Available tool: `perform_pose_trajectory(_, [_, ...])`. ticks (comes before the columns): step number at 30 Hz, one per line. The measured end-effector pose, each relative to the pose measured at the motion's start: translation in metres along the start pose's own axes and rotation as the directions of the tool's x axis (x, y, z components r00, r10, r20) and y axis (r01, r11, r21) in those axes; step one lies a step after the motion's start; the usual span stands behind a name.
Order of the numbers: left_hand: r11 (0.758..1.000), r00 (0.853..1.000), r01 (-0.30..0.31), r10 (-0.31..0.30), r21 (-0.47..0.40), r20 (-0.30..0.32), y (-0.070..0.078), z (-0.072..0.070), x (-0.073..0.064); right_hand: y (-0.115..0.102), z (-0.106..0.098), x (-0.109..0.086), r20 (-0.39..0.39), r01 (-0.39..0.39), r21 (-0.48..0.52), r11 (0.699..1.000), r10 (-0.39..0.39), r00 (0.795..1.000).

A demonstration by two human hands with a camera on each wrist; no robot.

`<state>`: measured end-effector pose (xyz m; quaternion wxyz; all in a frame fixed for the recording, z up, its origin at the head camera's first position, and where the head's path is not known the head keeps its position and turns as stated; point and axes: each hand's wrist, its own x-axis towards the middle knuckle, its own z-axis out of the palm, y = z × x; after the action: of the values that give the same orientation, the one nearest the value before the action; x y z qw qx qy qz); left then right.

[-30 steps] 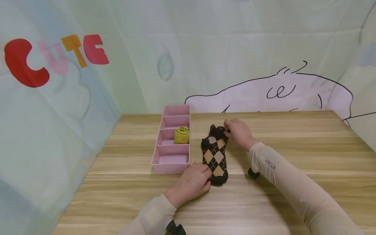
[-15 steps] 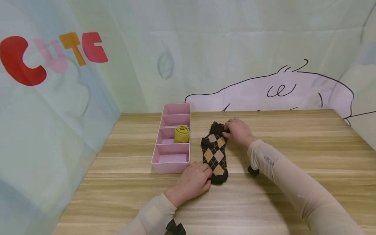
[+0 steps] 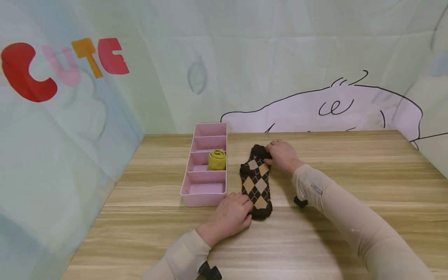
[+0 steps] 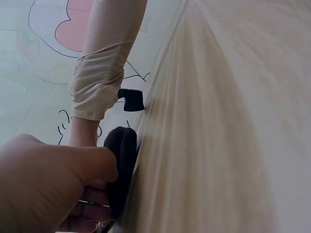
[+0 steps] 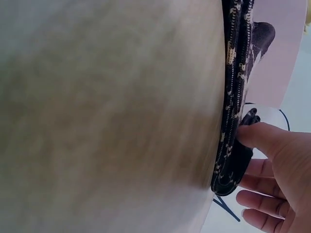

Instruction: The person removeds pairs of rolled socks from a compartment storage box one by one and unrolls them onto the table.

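A pair of black argyle socks [image 3: 256, 186], patterned with tan and grey diamonds, lies lengthwise on the table, one laid over the other. My left hand [image 3: 229, 214] has its thumb and fingertips at the black toe end. In the left wrist view, the thumb and curled fingers of that hand [image 4: 58, 174] pinch the dark toe [image 4: 121, 160]. At the far cuff end, my right hand [image 3: 282, 156] holds the dark edge. The right wrist view shows the right thumb pressed to the layered socks [image 5: 233, 92], with the other fingers of this hand [image 5: 286, 170] curled behind.
Left of the socks stands a pink divided box [image 3: 204, 200] with several compartments in a row. A rolled yellow-green sock [image 3: 217, 160] sits in one of its middle compartments. Behind the wooden table [image 3: 140, 233] hangs a printed cloth backdrop [image 3: 168, 77].
The right hand has drawn slightly toward the far end, and the socks' cuff lies straighter and less crumpled than before. The left hand stays at the toe.
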<state>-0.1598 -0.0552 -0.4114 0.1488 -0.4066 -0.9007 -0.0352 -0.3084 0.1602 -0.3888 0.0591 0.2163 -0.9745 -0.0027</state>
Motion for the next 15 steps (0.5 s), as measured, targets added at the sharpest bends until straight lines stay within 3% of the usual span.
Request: perform_pose_trajectory(15, [1.0, 1.0, 0.0, 0.0, 0.0, 0.017, 0.0001, -0.0005, -0.0001, -0.0043, -0.0063, 0.0015, 0.024, 0.042, -0.13, 0.991, -0.039, 0.999])
